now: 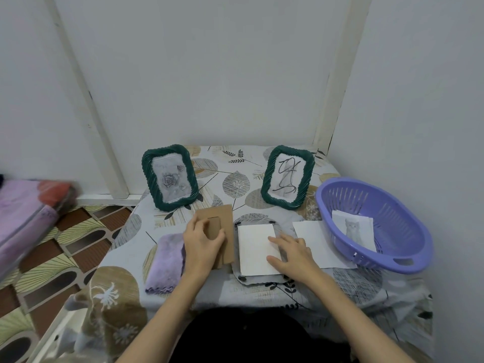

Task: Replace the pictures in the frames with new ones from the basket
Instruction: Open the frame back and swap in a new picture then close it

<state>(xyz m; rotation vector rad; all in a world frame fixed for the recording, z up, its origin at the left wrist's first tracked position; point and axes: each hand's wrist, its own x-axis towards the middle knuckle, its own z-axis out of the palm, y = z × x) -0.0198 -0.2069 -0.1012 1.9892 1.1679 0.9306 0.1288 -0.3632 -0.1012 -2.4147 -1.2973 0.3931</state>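
Your left hand point(203, 241) grips the brown cardboard backing board point(218, 235), fingers curled over its left edge, holding it just above the leaf-patterned tablecloth point(235, 184) beside a folded lilac cloth point(166, 263). Your right hand point(290, 254) rests with straight, spread fingers on a white sheet point(255, 248) lying in the face-down third frame point(246, 280), whose dark clips show at its corners. Another white paper point(314, 238) lies just right of it, touching the purple slotted plastic basket point(392, 247). Inside the basket leans a pale picture of a cat point(352, 227). At the back stand two dark green twisted-rim frames, well apart: the left frame point(170, 178) shows grey roses, the right frame point(288, 176) a black scribble drawing.
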